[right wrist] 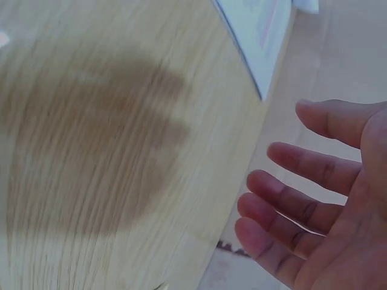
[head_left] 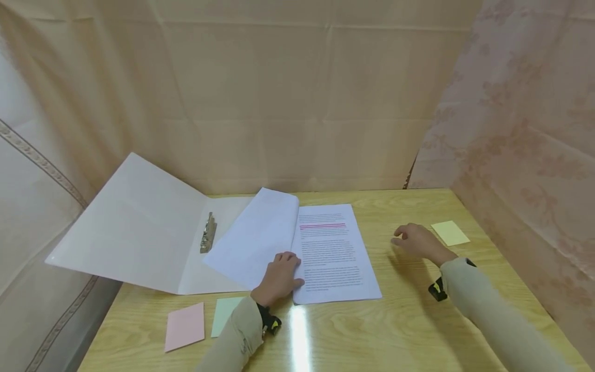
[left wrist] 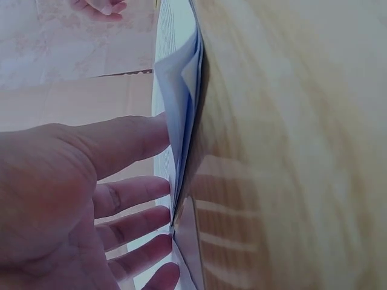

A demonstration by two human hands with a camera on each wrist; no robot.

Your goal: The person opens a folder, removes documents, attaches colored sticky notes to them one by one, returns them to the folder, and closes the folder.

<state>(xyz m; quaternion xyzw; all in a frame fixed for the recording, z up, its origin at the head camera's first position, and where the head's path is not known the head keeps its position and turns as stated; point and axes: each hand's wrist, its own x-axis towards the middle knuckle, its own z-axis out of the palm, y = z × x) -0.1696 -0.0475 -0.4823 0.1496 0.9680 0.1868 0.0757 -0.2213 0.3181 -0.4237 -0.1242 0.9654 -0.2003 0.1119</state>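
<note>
A stack of printed sheets (head_left: 327,258) lies face up on the table, with a pink highlighted line near its top. Turned-over pages (head_left: 257,235) lean left from it across an opened white binder (head_left: 135,232). My left hand (head_left: 279,276) rests on the fold between the two, its fingers spread and touching the paper in the left wrist view. Right of the sheets, my right hand (head_left: 418,243) hovers over the table with loosely bent fingers and nothing in them. Just beyond it lies a yellow sticky note pad (head_left: 451,233).
A metal clip (head_left: 208,233) stands along the binder's spine. Nearer the front left edge lie a pink note pad (head_left: 185,327) and a green note pad (head_left: 225,314), the green one partly behind my left sleeve. Cloth curtains (head_left: 297,103) surround the wooden table (head_left: 353,336).
</note>
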